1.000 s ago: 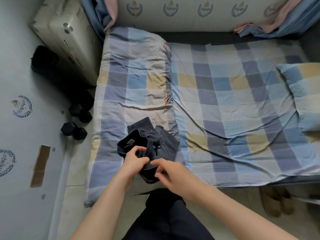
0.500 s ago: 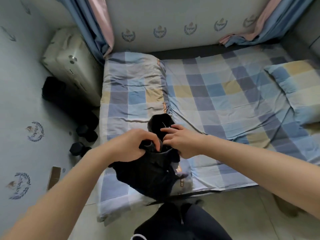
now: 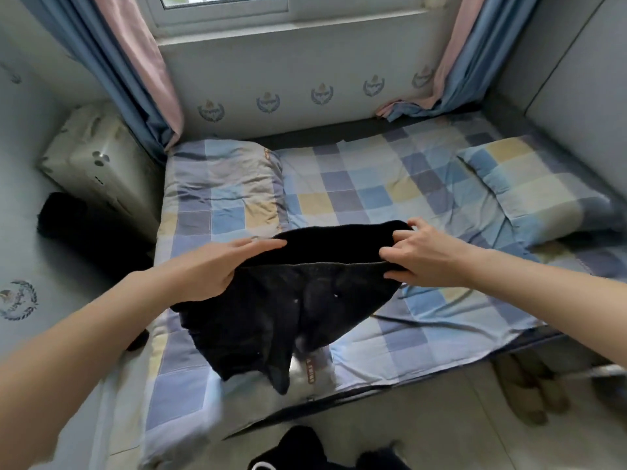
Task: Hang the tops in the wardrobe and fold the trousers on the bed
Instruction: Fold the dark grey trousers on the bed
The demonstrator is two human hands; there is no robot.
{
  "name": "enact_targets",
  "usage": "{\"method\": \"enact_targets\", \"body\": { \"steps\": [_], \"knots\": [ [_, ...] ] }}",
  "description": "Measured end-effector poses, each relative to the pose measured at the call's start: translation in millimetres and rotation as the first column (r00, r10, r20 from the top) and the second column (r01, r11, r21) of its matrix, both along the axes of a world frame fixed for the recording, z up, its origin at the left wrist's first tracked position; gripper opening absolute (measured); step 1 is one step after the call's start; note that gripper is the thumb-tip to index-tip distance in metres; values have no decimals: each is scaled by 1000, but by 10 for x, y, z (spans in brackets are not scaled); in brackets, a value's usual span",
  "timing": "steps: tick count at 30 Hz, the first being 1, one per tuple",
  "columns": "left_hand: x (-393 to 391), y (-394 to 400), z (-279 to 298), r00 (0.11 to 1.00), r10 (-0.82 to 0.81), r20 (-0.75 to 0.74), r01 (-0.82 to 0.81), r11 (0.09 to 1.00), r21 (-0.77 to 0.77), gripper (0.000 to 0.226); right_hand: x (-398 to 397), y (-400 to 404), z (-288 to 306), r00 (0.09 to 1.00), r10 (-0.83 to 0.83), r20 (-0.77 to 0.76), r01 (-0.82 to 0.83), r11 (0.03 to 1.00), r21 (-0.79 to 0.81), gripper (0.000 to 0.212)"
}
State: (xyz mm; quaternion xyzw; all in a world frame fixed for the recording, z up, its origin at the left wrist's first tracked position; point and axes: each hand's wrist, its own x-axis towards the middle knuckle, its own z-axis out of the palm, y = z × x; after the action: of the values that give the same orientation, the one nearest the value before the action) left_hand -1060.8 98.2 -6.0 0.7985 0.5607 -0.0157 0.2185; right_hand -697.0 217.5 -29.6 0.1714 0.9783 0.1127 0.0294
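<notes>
I hold one pair of black trousers up over the near edge of the bed, waistband stretched wide between my two hands, the legs hanging crumpled onto the checked cover. My left hand grips the left end of the waistband, fingers laid along the top; my right hand pinches the right end. Two checked pillows lie on the bed, one at each side.

Trousers above bed, between hands.
</notes>
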Motion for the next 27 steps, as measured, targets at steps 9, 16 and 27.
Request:
{"method": "enact_targets", "body": {
  "steps": [9,16,27],
  "knots": [
    [1206,233,-114,887,-226,-402,340,910,239,45,1527,1,437,990,1,139,-17,994,112,28],
    [1962,470,-61,952,-171,-256,267,870,414,17,2487,39,570,999,-32,-21,35,983,180,31],
    [2252,713,-338,978,-167,-127,205,888,410,21,3190,148,233,916,-316,-247,254,934,-252,33]
  ]
}}
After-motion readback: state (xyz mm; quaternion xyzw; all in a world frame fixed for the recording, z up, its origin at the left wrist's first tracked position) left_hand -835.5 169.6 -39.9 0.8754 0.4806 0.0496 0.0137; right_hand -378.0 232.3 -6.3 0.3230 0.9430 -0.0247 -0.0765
